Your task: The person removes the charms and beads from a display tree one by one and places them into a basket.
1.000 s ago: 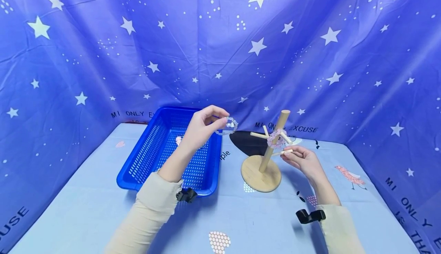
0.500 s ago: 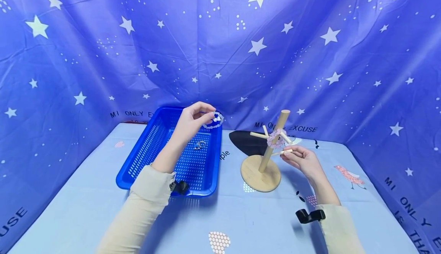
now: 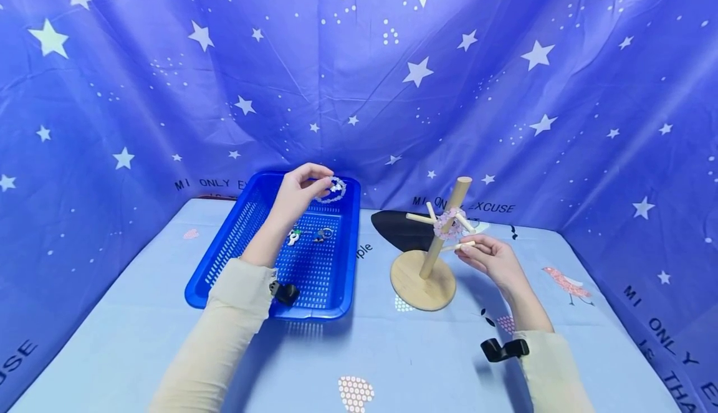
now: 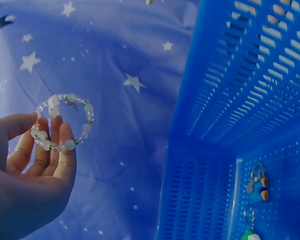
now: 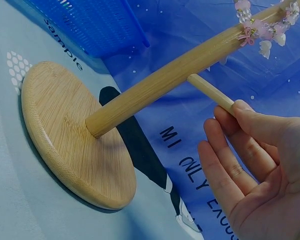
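A beaded bracelet point(image 4: 86, 129) of clear and white beads with small green ones is pinched between the thumb and fingers of my left hand point(image 3: 295, 196). In the head view it hangs above the far end of the blue basket point(image 3: 346, 276). My right hand point(image 3: 493, 263) pinches a low peg point(image 5: 213, 92) of the wooden stand point(image 3: 429, 257) between thumb and index finger. A pink beaded bracelet point(image 3: 447, 224) hangs on a higher peg of this stand, against the post. The stand is upright on its round base point(image 5: 80, 145).
Inside the basket lie a keyring with blue and orange parts point(image 4: 258, 187) and a green and white keyring point(image 3: 293, 236). A starry blue curtain point(image 3: 359, 76) rises behind the light blue tablecloth point(image 3: 415, 363).
My left hand has moved left with the clear bracelet, from near the stand to over the basket, uncovering the keyrings. My right hand keeps its hold on the peg.
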### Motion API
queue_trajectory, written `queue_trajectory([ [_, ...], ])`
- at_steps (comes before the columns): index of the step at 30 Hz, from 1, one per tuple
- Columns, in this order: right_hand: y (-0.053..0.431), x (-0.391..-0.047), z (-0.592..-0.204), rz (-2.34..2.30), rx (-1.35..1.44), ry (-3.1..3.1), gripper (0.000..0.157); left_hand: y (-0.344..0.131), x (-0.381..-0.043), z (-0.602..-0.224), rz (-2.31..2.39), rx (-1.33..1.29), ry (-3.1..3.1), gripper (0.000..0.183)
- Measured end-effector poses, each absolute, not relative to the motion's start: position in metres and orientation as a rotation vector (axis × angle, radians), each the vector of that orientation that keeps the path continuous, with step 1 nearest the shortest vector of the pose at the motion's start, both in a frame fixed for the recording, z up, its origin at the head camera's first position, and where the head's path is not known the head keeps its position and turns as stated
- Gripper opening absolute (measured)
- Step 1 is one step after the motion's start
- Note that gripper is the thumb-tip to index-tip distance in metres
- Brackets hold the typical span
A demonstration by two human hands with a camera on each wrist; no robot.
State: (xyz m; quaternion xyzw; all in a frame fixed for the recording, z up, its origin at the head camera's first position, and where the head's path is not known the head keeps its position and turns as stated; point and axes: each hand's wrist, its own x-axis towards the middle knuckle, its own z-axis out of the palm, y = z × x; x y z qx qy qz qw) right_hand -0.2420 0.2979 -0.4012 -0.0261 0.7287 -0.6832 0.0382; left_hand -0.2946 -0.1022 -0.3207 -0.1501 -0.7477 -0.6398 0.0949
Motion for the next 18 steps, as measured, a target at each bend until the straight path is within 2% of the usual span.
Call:
queue_trajectory([
  [10, 0.298, -0.243, -0.402, -2.123, -0.109, 2.200, 0.009, -0.118, -0.310, -0.339, -1.911, -0.409, -2.238, 0.026],
  [18, 0.299, -0.243, -0.402, -2.151, -0.143, 2.173, 0.014, -0.126, -0.323, -0.350, -1.873, -0.486, -2.440, 0.028],
])
